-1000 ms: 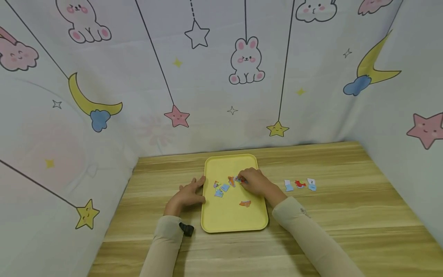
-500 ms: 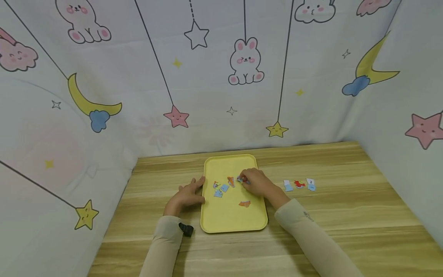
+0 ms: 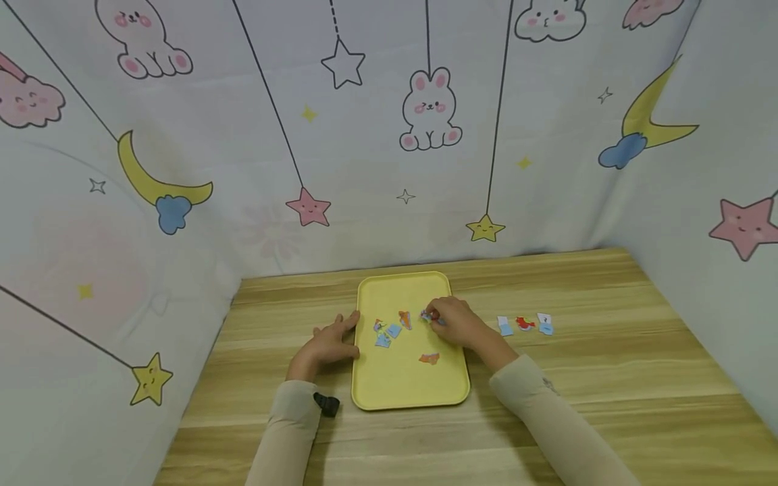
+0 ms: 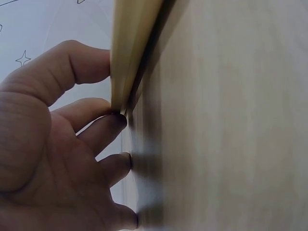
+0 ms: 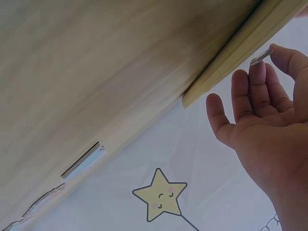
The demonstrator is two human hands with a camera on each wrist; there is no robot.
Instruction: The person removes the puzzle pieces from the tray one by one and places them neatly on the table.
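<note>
In the head view my right hand (image 3: 458, 322) is over the right part of a yellow tray (image 3: 407, 388). It pinches a small flat puzzle piece (image 5: 261, 57) between thumb and fingertips; the right wrist view shows this piece edge-on, lifted off the tray. My left hand (image 3: 330, 342) lies at the tray's left side, fingers spread, thumb and fingertips touching the rim (image 4: 120, 72). On the tray lie an orange piece (image 3: 405, 319), another orange piece (image 3: 429, 358) nearer the front, and several bluish pieces (image 3: 383, 339) towards the left.
Right of the tray, on the wooden table (image 3: 608, 378), lie a blue-and-white piece (image 3: 505, 325), a red piece (image 3: 525, 323) and another blue-and-white piece (image 3: 545, 323) in a row. A printed curtain (image 3: 365, 155) encloses the table's back and sides. A black strap end (image 3: 328, 404) hangs by the left cuff.
My right hand has drawn slightly to the right, away from the orange piece, with the pinched piece in its fingertips. The left hand stays at the tray's rim.
</note>
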